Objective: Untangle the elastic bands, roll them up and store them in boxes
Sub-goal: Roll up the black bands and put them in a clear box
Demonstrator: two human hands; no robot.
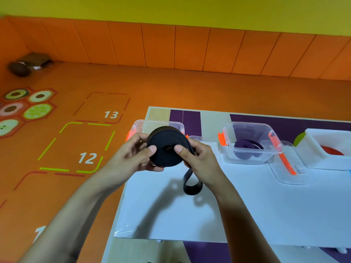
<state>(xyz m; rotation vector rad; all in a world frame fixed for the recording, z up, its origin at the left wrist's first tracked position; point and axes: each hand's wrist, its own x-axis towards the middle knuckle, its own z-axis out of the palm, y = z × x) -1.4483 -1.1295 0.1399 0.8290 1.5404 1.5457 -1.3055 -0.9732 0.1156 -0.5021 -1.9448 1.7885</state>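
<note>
A rolled black elastic band (167, 149) is held upright above the near-left part of the worktop (284, 120), with its flat face turned toward the camera. The roll is grasped on its left edge by the left hand (133, 156), whose thumb is pressed on the face while the fingers (138, 139) are curled behind it. The right edge is grasped in the same way by the right hand (199, 160), its thumb laid on the face close to the centre hole. A loose tail (191, 186) of the same band hangs in a loop below the right hand, over a white sheet (247, 205) that is spread on the worktop. Whether the loop touches the sheet cannot be told.

Just behind the roll an open clear plastic box (157, 122) with orange latches is seen, partly hidden by the roll and the hands. To the right, well apart from it, a second clear box (228, 152) is set on the sheet, and a rolled purple band (247, 147) is held inside it. A clear lid (288, 173) with an orange latch is laid just beside that box on its right. At the far right a white container (319, 149) is placed, with something red (332, 151) inside.

The worktop is striped in purple and beige. An orange floor (171, 88) is marked with dashed squares numbered 12 and 13.
</note>
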